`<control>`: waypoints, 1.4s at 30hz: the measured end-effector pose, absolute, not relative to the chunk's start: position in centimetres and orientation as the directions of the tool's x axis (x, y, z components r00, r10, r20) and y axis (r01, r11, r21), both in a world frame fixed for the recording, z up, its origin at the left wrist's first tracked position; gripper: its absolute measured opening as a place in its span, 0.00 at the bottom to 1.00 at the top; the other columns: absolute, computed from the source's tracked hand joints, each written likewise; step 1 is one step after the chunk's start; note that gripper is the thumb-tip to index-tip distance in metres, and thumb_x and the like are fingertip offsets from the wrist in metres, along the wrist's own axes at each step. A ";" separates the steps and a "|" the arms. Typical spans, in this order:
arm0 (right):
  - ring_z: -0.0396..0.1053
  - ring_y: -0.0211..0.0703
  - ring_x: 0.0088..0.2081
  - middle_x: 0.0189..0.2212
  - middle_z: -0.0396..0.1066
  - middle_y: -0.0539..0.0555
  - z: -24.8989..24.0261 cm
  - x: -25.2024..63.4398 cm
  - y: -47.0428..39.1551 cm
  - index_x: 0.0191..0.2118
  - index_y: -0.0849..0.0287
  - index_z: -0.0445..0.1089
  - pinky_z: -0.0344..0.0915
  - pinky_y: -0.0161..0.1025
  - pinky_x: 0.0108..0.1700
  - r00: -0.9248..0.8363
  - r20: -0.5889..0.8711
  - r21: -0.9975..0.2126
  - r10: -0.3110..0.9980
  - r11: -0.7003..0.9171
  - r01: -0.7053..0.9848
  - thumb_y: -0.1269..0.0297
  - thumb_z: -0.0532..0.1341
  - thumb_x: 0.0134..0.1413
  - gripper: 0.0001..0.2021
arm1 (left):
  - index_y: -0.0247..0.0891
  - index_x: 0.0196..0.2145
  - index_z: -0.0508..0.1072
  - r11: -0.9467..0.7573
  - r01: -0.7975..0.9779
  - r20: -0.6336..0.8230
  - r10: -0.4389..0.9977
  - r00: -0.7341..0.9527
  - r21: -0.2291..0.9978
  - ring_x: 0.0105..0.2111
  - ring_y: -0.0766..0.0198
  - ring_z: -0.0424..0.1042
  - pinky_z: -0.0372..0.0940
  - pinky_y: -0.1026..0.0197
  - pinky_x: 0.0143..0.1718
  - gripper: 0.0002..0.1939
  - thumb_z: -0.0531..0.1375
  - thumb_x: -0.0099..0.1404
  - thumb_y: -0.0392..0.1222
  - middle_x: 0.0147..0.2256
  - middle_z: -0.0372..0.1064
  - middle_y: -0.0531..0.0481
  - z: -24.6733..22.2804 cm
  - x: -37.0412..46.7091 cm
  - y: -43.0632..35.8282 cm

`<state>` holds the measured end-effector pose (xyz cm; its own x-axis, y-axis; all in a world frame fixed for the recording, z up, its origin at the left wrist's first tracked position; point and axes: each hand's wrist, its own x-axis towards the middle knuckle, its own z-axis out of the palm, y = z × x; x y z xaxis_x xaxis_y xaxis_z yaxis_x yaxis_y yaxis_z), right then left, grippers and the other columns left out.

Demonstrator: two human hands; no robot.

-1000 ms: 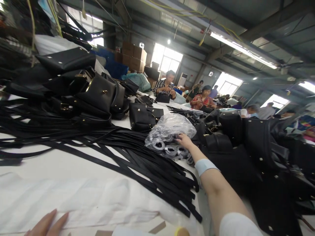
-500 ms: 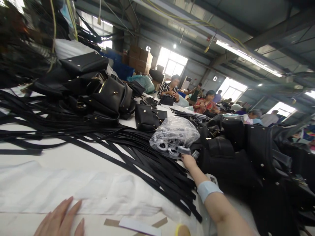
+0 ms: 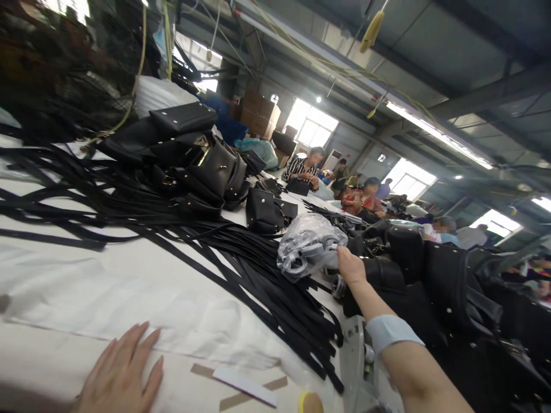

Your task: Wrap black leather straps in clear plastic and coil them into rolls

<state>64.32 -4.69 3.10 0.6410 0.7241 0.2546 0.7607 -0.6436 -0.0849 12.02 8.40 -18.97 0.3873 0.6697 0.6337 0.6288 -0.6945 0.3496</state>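
My right hand (image 3: 351, 267) reaches across to a clear plastic bag (image 3: 307, 238) with several white and grey rolls inside. Its fingers are closed at the bag's right side, where a pale strip shows by the fingertips. Another small roll (image 3: 338, 285) lies just below that hand. My left hand (image 3: 124, 367) lies flat with fingers spread, on the white table and the near edge of a white sheet (image 3: 142, 312). Long black straps (image 3: 241, 252) run in a bundle between the sheet and the bag.
Black handbags (image 3: 202, 166) are heaped at the back left, and more black bags (image 3: 447, 275) crowd the right side. A white machine (image 3: 355, 350) stands under my right forearm. Brown and white strips (image 3: 245, 385) and a yellow-edged roll (image 3: 310, 402) lie in front. Several people work farther back.
My right hand has lifted slightly at the plastic bag, which has tilted and shifted its rolls. A small roll now shows outside, below the hand. The view has turned slightly left.
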 end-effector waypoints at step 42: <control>0.74 0.51 0.45 0.42 0.75 0.66 3.3 64.2 -8.3 0.42 0.66 0.74 0.68 0.44 0.43 0.952 0.166 -0.074 0.255 -0.960 0.270 0.59 0.52 0.64 0.18 | 0.24 0.46 0.72 -0.722 0.691 0.751 0.475 0.459 0.034 0.49 0.38 0.67 0.61 0.39 0.52 0.24 0.52 0.59 0.45 0.49 0.67 0.26 -16.3 12.2 7.9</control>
<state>64.18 -8.30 3.30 0.9525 0.2551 0.1664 0.2701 -0.9600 -0.0741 12.20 7.86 -16.29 0.4592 0.4749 0.7508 0.6913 -0.7218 0.0337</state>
